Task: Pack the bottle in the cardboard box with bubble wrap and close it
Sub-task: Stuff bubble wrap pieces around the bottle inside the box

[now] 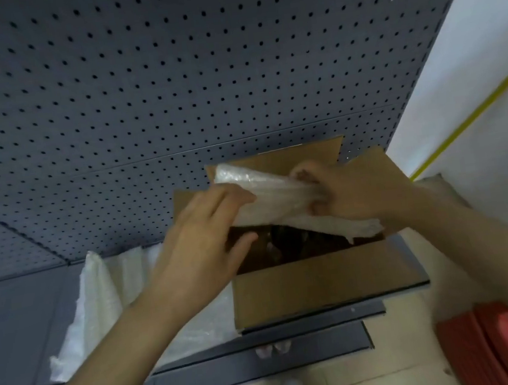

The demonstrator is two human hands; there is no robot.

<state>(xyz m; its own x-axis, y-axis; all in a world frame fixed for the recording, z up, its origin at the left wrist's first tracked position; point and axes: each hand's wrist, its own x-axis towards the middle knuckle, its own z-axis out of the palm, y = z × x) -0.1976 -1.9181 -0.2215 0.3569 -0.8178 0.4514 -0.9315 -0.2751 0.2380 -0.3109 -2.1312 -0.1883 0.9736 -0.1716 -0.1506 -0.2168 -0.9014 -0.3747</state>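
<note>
An open cardboard box [315, 284] stands on a grey shelf, its flaps raised. Over its mouth I hold a folded sheet of bubble wrap [279, 198]. My left hand [201, 246] grips the sheet's left end, thumb below and fingers on top. My right hand [342, 194] clutches the right end, fingers curled into the wrap. Inside the box something dark [287, 242] shows under the sheet; whether it is the bottle I cannot tell.
A larger pile of bubble wrap [106, 306] lies on the grey shelf [17, 333] left of the box. A grey pegboard [168, 75] rises behind. A white wall with a yellow strip [462, 128] is at right, a red object [489, 349] on the tiled floor below.
</note>
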